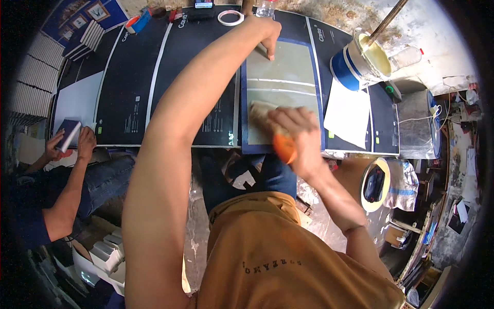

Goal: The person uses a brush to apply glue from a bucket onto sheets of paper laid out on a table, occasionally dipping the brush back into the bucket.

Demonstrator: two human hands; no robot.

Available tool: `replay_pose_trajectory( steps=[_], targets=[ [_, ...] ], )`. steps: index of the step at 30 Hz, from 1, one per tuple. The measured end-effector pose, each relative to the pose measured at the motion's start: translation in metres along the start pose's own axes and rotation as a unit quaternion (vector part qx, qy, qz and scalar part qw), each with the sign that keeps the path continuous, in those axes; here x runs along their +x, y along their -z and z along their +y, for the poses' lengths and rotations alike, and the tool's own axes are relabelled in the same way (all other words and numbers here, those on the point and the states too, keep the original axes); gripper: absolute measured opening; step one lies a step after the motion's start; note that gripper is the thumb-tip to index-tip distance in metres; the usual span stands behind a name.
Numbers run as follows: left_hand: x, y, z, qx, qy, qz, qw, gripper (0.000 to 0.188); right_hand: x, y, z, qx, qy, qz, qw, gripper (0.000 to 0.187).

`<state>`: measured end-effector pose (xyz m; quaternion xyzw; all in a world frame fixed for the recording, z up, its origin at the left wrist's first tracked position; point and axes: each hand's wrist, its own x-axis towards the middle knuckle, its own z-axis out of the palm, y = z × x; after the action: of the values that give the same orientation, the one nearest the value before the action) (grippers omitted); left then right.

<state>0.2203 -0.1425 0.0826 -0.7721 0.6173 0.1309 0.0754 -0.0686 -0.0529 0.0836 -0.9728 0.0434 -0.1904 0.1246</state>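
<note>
Far left: a co-worker's hands (72,141) hold a small dark blue booklet (67,134) at the edge of the black sheets (170,77); white stacks of booklets (38,72) lie beyond them.

Left hand (267,36): reaches far forward, fingers curled together, fingertips pressed down on the far edge of the grey-green board (280,87). Board sits on a dark blue cover (244,103), long axis running away from the person, near end toward the body. Two pale lines cross the board between the two hands. Just beyond the left fingers: a roll of white tape (230,17) and a clear plastic bottle (266,7), contents not discernible.

Right hand (296,139): fingers clamped around a brush with an orange handle (283,147); handle points back toward the person, pale bristle end (260,110) points left and forward, lying on the near part of the board. Brush axis is oblique to the board's long axis.

Right of the right fingers: white paper sheet (349,113). Farther forward and right: a blue-and-white tub (350,67) tilted on its side, holding pale yellow paste (378,56), with a stick (386,20) standing in it. Near right: a round container (374,185) with a dark object inside.
</note>
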Motion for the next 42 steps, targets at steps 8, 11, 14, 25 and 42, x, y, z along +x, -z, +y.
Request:
replay_pose_trajectory(
  steps=[8, 11, 14, 25, 42],
  targets=[
    [0.001, -0.003, -0.001, 0.010, 0.025, -0.004, 1.000, 0.055, -0.032, 0.024, -0.039, 0.078, 0.083, -0.060, 0.992, 0.038],
    [-0.005, -0.001, 0.000, 0.013, 0.027, -0.024, 0.999, 0.056, -0.016, 0.024, -0.025, 0.013, 0.038, -0.024, 0.999, 0.035],
    [-0.001, 0.003, 0.003, 0.021, 0.034, 0.029, 0.999, 0.056, -0.048, 0.020, -0.037, 0.013, 0.149, -0.100, 0.984, 0.031],
    [-0.001, 0.001, 0.006, 0.014, 0.044, -0.013, 0.999, 0.067, -0.004, -0.021, -0.008, -0.014, 0.104, -0.050, 0.993, 0.036],
    [-0.005, 0.016, 0.004, 0.067, 0.008, -0.085, 0.994, 0.071, -0.048, 0.046, 0.001, 0.000, 0.151, -0.074, 0.986, 0.025]
  ],
)
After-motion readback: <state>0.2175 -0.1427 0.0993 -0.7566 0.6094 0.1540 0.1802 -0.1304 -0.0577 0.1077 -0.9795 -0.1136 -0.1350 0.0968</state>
